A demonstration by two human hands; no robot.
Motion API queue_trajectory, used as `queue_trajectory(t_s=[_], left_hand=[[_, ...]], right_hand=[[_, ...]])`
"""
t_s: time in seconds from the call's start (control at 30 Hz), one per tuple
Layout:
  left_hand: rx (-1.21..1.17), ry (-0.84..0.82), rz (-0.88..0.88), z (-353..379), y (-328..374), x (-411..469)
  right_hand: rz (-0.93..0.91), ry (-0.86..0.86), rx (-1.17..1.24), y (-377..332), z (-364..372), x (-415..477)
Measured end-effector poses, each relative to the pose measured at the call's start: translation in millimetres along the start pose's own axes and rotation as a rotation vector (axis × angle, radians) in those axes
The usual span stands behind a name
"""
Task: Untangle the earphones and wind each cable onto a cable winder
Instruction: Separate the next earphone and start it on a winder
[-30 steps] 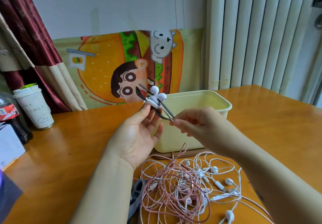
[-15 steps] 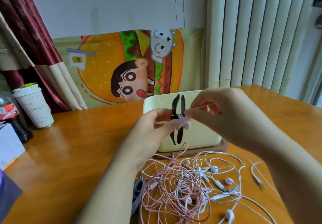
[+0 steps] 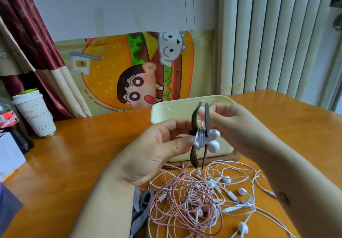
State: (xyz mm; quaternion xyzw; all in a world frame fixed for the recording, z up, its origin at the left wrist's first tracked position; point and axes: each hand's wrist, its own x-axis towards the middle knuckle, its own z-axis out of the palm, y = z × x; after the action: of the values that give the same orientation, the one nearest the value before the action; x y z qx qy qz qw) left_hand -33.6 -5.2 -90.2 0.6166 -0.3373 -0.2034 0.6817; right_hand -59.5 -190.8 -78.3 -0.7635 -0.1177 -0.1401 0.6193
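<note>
One wooden table (image 3: 74, 154), bearing the rest. One cream box (image 3: 166, 112) at mid-table, open on top, seated on one brown tray (image 3: 235, 157). One burger poster (image 3: 111, 67) on the wall behind the box.

Two hands raised just in front of the box. Left hand (image 3: 157, 145): pinching the middle of one dark winder (image 3: 194, 157) between thumb and fingers. Right hand (image 3: 231, 125): fingers curled on the winder's upper end, blurred. Winder upright, off the table.

One tangle (image 3: 194, 197) on the table in front of the box, below the hands: cables of two colours, pink and white, number of sets not countable; at least four loose white buds showing. Grey strips (image 3: 140, 204) at its left edge, count unclear.

One paper cup (image 3: 35, 115) and one cola bottle (image 3: 11, 125) far left of the box, side by side.

One white cable (image 3: 199, 138) wrapped round the winder's waist, with two buds (image 3: 214, 146) sticking out on its right.
</note>
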Motion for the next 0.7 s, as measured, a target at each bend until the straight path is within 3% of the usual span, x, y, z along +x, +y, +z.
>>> queue_trajectory(t_s=[0.1,0.2,0.43,0.57,0.7], left_hand=[[-0.219,0.093,0.025,0,-4,7],[-0.422,0.286,0.0,1,-2,11],[-0.521,0.67,-0.053,-2,1,14],[-0.451,0.717,-0.044,-3,-1,16],[-0.534,0.703,-0.064,-4,0,15]], right_hand=[[0.067,-0.02,0.017,15,17,1],[0.055,0.013,-0.159,17,27,0],[-0.062,-0.06,-0.485,5,29,-8],[-0.127,-0.013,-0.576,0,25,-9],[-0.145,0.008,-0.628,-8,20,-10]])
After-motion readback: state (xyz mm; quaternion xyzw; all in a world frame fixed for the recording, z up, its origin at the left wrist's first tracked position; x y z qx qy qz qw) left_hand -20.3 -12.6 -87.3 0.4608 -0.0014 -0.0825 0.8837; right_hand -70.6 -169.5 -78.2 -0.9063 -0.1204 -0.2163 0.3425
